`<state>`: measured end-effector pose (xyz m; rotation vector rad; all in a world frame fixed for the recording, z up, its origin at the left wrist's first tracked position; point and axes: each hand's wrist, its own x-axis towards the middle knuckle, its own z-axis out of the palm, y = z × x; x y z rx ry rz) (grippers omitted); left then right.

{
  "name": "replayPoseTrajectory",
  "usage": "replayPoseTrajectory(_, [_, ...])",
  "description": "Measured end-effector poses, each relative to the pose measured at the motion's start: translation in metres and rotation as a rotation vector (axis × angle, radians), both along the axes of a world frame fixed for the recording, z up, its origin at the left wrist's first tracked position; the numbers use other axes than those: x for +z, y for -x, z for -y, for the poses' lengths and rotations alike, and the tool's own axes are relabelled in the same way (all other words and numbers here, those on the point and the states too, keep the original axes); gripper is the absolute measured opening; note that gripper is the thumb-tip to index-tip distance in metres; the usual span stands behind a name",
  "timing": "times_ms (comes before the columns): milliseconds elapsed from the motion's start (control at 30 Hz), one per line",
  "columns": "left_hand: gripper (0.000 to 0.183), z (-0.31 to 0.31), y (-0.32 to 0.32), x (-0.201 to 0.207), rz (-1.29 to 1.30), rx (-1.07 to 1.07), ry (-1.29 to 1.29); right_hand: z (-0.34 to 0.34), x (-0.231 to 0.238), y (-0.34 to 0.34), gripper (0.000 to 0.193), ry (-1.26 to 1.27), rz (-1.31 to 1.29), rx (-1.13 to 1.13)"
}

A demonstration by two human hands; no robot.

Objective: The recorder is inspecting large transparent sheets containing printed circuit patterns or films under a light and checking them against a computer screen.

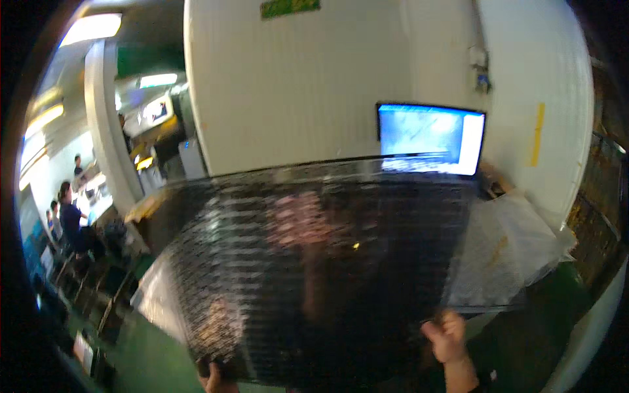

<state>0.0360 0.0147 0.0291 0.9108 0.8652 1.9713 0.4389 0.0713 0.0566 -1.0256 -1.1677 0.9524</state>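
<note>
Both hands carry a large dark panel, raised in front of the body with its top edge away from the person. The left hand grasps its lower left corner, partly cut off by the frame's lower edge; the right hand has its grip closed on the lower right edge, thumb uppermost. The panel's face is glossy and blurred, with pale streaks and a pinkish patch showing on it.

Behind its top edge, toward the right, stands a lit monitor against a pale wall. Clear plastic lies to the panel's right, and brown cardboard shows near its upper left. Farther left, beyond a pillar, a person in dark clothes sits above the green floor.
</note>
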Motion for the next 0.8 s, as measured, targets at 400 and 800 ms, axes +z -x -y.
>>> replayPoseTrajectory(400, [0.029,-0.017,-0.065,0.01,-0.225,-0.516,0.773,0.069,0.029,-0.104,0.038,0.51,-0.014,-0.144])
replayPoseTrajectory(800, [0.017,-0.032,-0.072,0.01,-0.393,-0.524,0.856,0.064,0.018,-0.119,0.035,0.452,-0.062,-0.324])
